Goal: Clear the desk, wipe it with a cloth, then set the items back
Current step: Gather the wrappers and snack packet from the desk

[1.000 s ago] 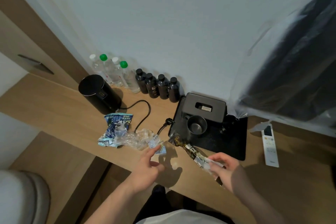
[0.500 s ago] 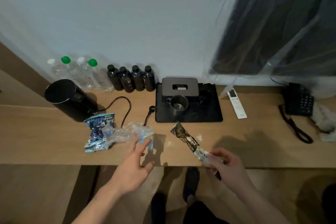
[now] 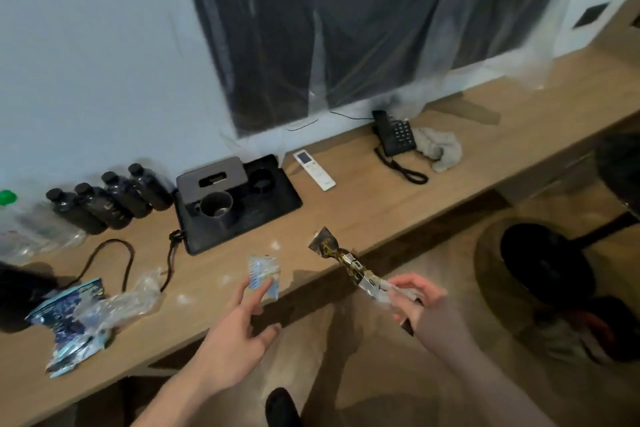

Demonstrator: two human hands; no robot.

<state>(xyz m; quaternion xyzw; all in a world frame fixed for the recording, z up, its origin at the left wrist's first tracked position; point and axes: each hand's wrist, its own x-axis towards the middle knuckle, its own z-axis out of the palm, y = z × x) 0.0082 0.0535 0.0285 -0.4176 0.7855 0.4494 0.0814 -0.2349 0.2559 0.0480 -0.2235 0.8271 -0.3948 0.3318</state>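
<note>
On black tray (image 3: 277, 208), metal cup (image 3: 215, 206), right hand (image 3: 424, 305) gripping wrapper (image 3: 346, 258)

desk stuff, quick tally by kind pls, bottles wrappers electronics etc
Dark bottles: 4
Clear bottles, partly cut off by the frame edge: at least 1
Wrappers and packets: 4
Remote: 1
Phone: 1
Cloth: 1
Tray: 1
Total: at least 13

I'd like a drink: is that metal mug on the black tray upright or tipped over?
Upright. The metal mug stands on the black tray with its round mouth facing up and its dark inside showing. Whether it holds liquid, I cannot tell.
</note>
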